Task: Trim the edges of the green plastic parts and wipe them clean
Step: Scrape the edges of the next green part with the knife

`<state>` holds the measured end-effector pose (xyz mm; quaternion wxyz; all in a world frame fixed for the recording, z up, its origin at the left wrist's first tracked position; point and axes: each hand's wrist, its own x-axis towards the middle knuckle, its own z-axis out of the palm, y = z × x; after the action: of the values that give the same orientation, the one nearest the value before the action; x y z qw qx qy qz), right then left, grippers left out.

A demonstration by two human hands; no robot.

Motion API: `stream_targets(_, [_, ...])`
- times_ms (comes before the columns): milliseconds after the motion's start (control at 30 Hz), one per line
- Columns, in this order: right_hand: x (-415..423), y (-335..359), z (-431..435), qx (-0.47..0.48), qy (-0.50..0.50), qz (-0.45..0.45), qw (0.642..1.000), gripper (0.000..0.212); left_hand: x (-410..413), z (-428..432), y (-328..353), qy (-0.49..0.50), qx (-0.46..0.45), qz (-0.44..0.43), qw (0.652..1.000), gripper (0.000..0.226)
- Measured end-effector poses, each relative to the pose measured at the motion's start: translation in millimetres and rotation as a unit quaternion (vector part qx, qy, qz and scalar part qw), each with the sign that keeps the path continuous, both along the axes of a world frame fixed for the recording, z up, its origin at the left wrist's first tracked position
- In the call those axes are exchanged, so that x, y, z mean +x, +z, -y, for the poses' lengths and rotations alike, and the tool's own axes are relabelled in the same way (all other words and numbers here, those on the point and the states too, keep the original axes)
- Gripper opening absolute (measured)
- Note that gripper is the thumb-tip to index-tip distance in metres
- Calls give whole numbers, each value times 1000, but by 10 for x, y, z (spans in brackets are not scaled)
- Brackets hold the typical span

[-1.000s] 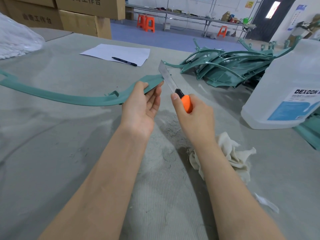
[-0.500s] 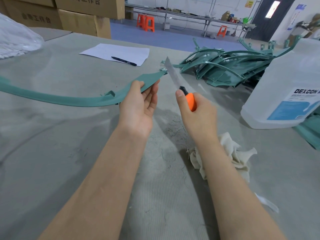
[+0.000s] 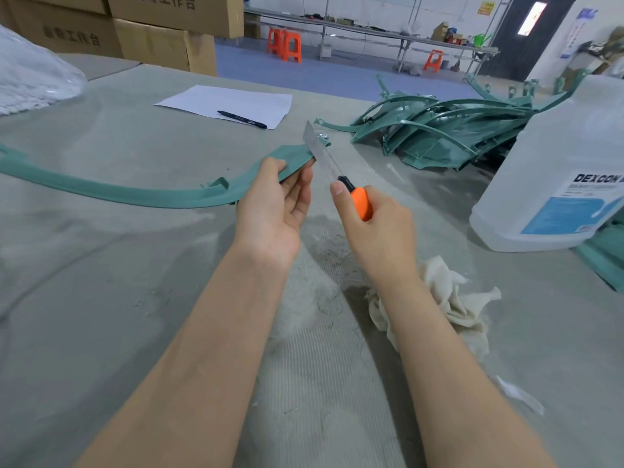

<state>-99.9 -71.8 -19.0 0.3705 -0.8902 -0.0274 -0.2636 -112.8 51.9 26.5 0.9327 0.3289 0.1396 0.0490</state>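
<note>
Left grip (image 3: pixel 273 211) pinches the green part (image 3: pixel 135 192) while my right grip (image 3: pixel 381 238) clenches the orange knife (image 3: pixel 361 204), so I'm trimming, and next the blade (image 3: pixel 320 153) must slide gently along its edge.

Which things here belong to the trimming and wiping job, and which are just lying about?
In the job: curved green part in the left hand; orange-handled knife in the right hand; rag; pile of green parts; DEXCON jug, probably cleaner.
Lying about: paper sheet; pen; cardboard boxes; plastic bag; orange stools.
</note>
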Motion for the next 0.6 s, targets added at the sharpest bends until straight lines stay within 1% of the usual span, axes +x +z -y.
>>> stream_targets(300, [12,13,11,-6,-15,-7,1000,55,-17,17,-3,5,16,8,1000,18])
stream_targets(400, [45,29,74,19,-41,-19,999,55,-34,29,19,15,33,22,999,19])
stream_targets(500, [69,21,123,3,-57,-55,997,56,-50,79,48,28,62,51,996,17])
stream_targets(600, [64,25,127,5,-56,-52,997,57,-54,111,50,43,82,54,994,16])
